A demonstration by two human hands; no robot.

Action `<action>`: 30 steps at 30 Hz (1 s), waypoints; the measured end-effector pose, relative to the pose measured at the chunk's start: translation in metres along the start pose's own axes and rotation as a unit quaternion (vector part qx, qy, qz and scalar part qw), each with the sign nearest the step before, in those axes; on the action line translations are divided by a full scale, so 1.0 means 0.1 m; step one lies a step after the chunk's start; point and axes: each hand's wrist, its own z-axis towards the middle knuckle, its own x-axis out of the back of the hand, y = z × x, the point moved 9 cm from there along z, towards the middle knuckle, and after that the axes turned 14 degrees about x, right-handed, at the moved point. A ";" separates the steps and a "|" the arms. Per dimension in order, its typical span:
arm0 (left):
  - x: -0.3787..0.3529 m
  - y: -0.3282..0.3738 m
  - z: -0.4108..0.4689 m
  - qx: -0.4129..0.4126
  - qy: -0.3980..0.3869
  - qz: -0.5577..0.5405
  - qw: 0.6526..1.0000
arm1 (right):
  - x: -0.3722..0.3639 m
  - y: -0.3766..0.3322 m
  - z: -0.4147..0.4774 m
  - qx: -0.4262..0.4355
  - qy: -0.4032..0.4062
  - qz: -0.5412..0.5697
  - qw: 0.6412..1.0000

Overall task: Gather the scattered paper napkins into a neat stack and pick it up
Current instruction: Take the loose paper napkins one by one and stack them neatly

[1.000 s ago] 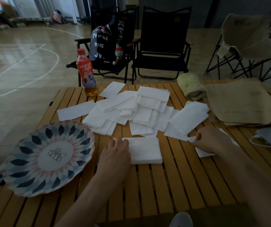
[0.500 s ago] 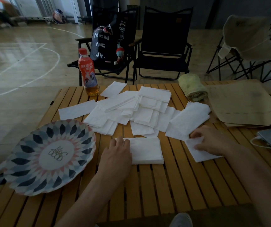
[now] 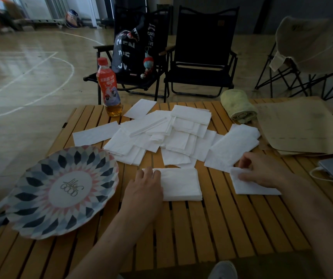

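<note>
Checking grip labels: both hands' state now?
Left hand: open, on the squared white paper napkin stack.
Right hand: on a loose white paper napkin; grip unclear.

A counter (image 3: 191, 228) fills the lower frame. A plate (image 3: 61, 190) lies on it at lower left. Scattered napkins (image 3: 167, 135) spread across the centre, with a bottle (image 3: 109, 87) behind them to the left. A rolled towel (image 3: 238, 106) and a paper bag (image 3: 302, 125) lie to their right. Below them sits a stack (image 3: 181, 184), its left edge under the left grip (image 3: 143, 190). To its right, the right grip (image 3: 262, 170) rests on a single napkin (image 3: 250, 188). Two chairs (image 3: 201, 57) stand behind the counter at top centre.
</note>
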 end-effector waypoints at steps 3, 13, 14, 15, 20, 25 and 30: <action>0.01 0.00 0.00 -0.001 0.003 0.001 1.000 | -0.01 0.00 0.00 -0.002 0.000 0.000 1.000; 0.04 0.01 -0.02 -0.004 0.009 0.000 1.000 | -0.01 0.00 0.00 -0.003 -0.012 0.000 1.000; 0.04 0.01 -0.02 -0.005 0.009 0.001 1.000 | -0.01 0.01 0.00 -0.005 -0.014 0.002 1.000; 0.04 0.01 -0.01 -0.005 0.009 0.002 1.000 | -0.02 0.01 0.00 -0.008 -0.016 0.005 1.000; 0.03 0.01 -0.01 -0.004 0.004 0.006 1.000 | -0.02 0.03 0.01 -0.005 -0.011 0.002 1.000; 0.02 0.01 -0.01 0.000 0.005 0.014 1.000 | 0.08 0.04 0.00 0.007 0.022 -0.027 0.999; 0.01 0.01 -0.01 0.002 0.001 0.025 1.000 | 0.11 -0.05 -0.03 0.023 0.019 0.016 0.999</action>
